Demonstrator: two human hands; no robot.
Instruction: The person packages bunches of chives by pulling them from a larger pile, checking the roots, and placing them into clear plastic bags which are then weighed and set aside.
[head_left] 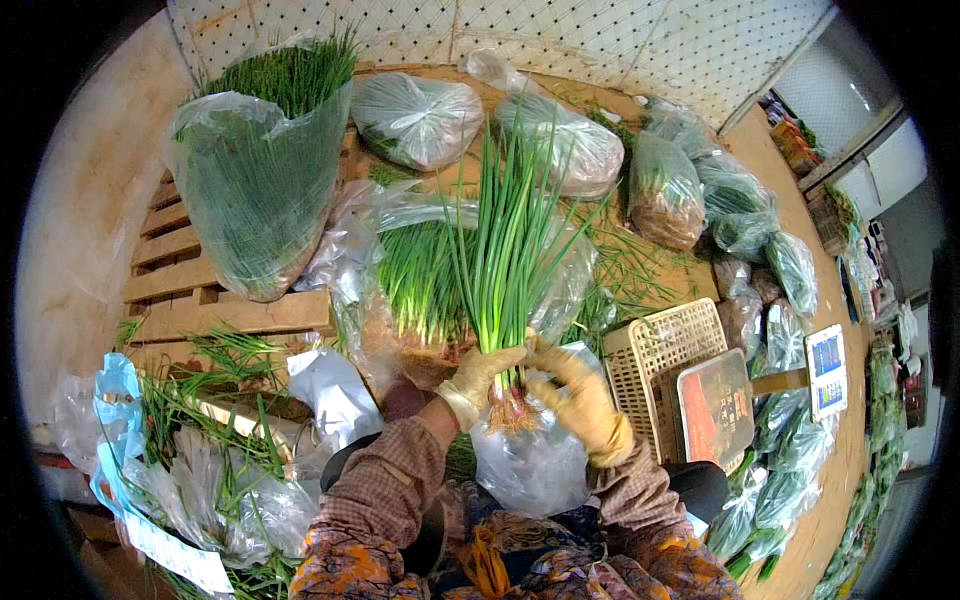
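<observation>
A bunch of green onions [508,255] stands upright in front of me, leaves up and reddish roots [513,412] down. My left hand [474,384], in a pale work glove, is closed around the stems just above the roots. My right hand [588,408], gloved too, is at the bunch's right side with fingers bent and apart; a gap shows between thumb and forefinger. Under the roots lies a clear plastic bag [532,470] on my lap. Behind the bunch, an opened plastic bag [570,270] holds more green onions [425,275] standing upright.
A tall bag of green onions [265,190] stands on a wooden pallet [225,318] at left. Filled bags [420,118] line the tiled wall. To my right are a cream plastic basket [665,345] and a scale [716,408] with a display [826,370]. Loose leaves and plastic [240,500] lie lower left.
</observation>
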